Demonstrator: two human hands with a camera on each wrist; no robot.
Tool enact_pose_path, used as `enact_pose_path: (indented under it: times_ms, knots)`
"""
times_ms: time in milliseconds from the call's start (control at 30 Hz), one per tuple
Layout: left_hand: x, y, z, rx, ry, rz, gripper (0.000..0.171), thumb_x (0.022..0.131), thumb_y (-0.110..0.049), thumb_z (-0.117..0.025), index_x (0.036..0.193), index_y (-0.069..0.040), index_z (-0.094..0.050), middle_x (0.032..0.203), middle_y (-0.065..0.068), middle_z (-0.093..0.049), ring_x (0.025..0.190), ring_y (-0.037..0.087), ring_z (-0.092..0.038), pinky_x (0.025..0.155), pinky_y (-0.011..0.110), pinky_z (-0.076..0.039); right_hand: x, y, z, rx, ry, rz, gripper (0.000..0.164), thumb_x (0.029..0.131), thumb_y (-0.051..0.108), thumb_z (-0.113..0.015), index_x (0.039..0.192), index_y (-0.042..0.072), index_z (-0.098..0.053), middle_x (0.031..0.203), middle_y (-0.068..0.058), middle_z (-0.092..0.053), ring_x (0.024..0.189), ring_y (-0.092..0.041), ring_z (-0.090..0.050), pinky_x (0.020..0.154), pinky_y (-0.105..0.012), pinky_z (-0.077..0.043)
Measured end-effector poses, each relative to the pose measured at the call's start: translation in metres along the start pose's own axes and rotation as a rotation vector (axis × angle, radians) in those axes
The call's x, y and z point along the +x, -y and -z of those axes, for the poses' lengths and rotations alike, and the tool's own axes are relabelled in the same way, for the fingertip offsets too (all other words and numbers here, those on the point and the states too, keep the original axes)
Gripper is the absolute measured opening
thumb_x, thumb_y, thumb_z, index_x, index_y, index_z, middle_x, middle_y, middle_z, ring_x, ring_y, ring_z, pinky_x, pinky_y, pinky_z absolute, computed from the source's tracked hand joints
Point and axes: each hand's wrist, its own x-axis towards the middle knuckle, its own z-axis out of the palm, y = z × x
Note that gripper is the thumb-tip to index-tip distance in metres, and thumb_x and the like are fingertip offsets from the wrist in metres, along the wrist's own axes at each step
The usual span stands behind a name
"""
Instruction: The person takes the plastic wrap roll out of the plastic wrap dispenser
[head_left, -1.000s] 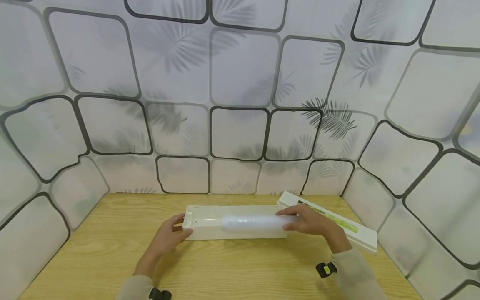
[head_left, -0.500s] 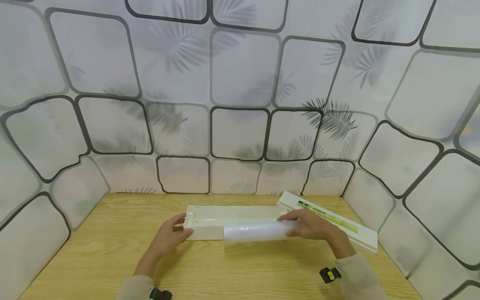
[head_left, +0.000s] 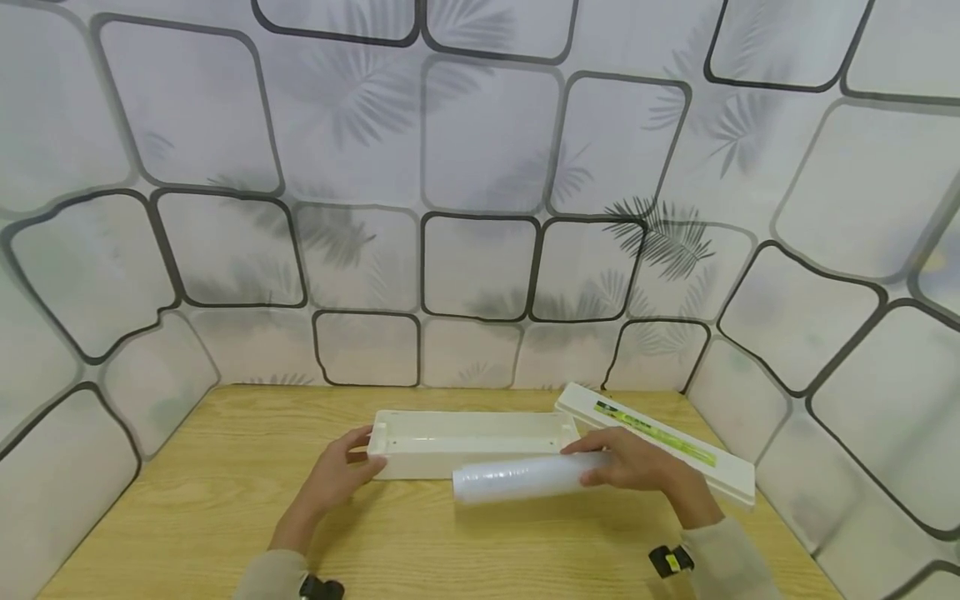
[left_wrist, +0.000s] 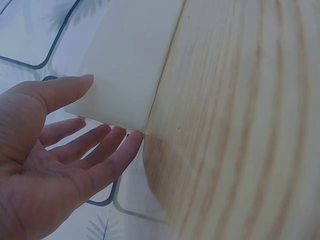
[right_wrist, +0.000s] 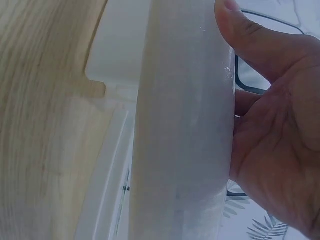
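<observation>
My right hand (head_left: 630,462) grips the right end of a roll of plastic wrap (head_left: 517,479), a glossy translucent white cylinder. The roll hangs in front of the long white box (head_left: 420,462) and tilts slightly, left end lower. In the right wrist view the roll (right_wrist: 182,125) fills the middle, thumb lying along it. My left hand (head_left: 337,471) holds the box's left end. In the left wrist view its thumb rests on the box's front face (left_wrist: 127,65), with the other fingers (left_wrist: 117,160) around the end. The box is topless, its inside bare.
A white lid (head_left: 731,475) with a green-yellow label lies slantwise behind and right of my right hand, near the box's right end. All stands on a wooden table (head_left: 435,550), with patterned cloth walls (head_left: 480,267) at the back and sides.
My right hand has drawn the plastic wrap roll out of the box, toward me and slightly right, and its left end has dipped. My left hand and the box have stayed put.
</observation>
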Motion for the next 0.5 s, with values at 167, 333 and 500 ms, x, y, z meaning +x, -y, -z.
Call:
enact_pose_path:
  times_ms: [167, 333, 500]
  knots:
    - [0.000, 0.001, 0.000, -0.037, 0.015, 0.010, 0.064, 0.097, -0.012, -0.070, 0.152, 0.007, -0.042, 0.146, 0.036, -0.051, 0.127, 0.052, -0.059, 0.087, 0.045, -0.064, -0.005, -0.003, -0.004, 0.009, 0.007, 0.014, 0.043, 0.091, 0.032, -0.078, 0.127, 0.009, -0.074, 0.121, -0.011, -0.076, 0.107, -0.016, -0.071, 0.088, -0.028, -0.059]
    - [0.000, 0.000, 0.000, -0.048, 0.015, 0.015, 0.064, 0.098, -0.012, -0.070, 0.152, 0.008, -0.041, 0.147, 0.037, -0.050, 0.127, 0.051, -0.060, 0.086, 0.044, -0.064, -0.009, -0.006, -0.007, -0.036, -0.012, 0.060, 0.042, 0.089, 0.032, -0.080, 0.124, 0.008, -0.075, 0.118, -0.010, -0.078, 0.106, -0.014, -0.072, 0.088, -0.031, -0.061]
    - [-0.001, -0.002, 0.000, -0.040, 0.017, 0.023, 0.064, 0.098, -0.012, -0.070, 0.152, 0.006, -0.041, 0.148, 0.036, -0.049, 0.128, 0.051, -0.059, 0.088, 0.046, -0.064, -0.012, -0.017, -0.011, -0.094, -0.038, 0.076, 0.041, 0.088, 0.032, -0.082, 0.121, 0.009, -0.077, 0.118, -0.010, -0.078, 0.109, -0.012, -0.072, 0.090, -0.031, -0.061]
